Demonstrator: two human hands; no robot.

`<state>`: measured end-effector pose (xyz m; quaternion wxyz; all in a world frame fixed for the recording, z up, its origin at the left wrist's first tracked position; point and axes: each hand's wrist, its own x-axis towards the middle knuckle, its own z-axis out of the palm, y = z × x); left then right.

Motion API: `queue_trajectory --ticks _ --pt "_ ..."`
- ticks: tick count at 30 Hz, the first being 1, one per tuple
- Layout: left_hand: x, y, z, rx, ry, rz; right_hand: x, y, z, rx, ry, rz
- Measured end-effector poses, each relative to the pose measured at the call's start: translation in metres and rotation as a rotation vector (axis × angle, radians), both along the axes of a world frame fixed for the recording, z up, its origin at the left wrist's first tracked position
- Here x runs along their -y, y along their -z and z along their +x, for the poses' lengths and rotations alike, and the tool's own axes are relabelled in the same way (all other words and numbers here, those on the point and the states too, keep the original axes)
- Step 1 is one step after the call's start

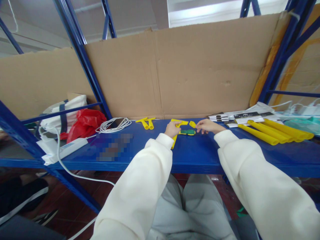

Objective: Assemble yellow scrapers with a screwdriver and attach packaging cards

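My left hand (172, 129) is closed around a yellow T-shaped piece (174, 142), whose tube points down toward the shelf's front edge. Just right of it, a green and yellow screwdriver handle (187, 132) lies on the blue shelf. A small yellow piece (192, 124) is beside the fingertips of my right hand (203, 126). The right fingers are bent close together; whether they hold something small cannot be made out. Two more yellow T-shaped pieces (147, 122) lie to the left, near the cardboard.
Several yellow tubes (275, 131) and packaged items (246, 116) lie at the right. At the left are a coiled white cable (113, 125), a red bag (86, 123) and a power strip (66, 150). Cardboard (200, 66) stands behind the blue shelf (150, 163). A person's leg (23, 193) shows lower left.
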<state>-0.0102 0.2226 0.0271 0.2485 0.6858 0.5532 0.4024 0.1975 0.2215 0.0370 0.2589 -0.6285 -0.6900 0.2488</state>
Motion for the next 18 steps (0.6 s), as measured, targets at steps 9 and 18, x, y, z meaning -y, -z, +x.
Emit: queue_trajectory --ticks 9,18 --pt "0.005 -0.002 0.001 -0.161 0.082 0.102 -0.013 0.011 0.029 0.473 0.369 0.140" --pt "0.012 -0.007 0.002 -0.245 0.146 0.147 -0.023 0.030 0.035 0.582 0.337 0.050"
